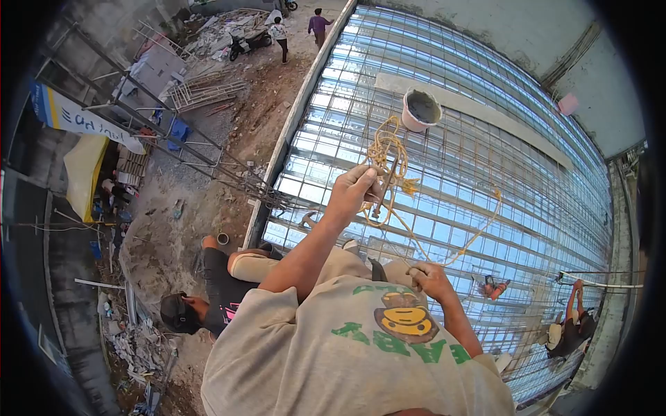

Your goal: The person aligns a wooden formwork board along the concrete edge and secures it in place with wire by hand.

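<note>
My left hand (pixel 357 191) is raised in front of me, closed around a bundle of yellow rope (pixel 387 149). A rusty metal rod (pixel 387 184), perhaps a hook, hangs among the loops by the fingers. From the bundle, the rope runs down and loops across toward my right hand (pixel 431 279). That hand is closed at waist height, with the cord at its fingertips. Beyond the bundle, a bucket (pixel 416 123) with grey contents stands on the rebar mesh (pixel 444 187), which lies over shiny metal decking.
A long plank (pixel 499 128) crosses the mesh. An orange-red tool (pixel 492 288) lies to the right, near a crouching co-worker (pixel 572 326). The deck edge (pixel 281 149) drops to dirt ground on the left. Another person in a cap (pixel 184 312) is close on my left, beside scaffold poles (pixel 201 128).
</note>
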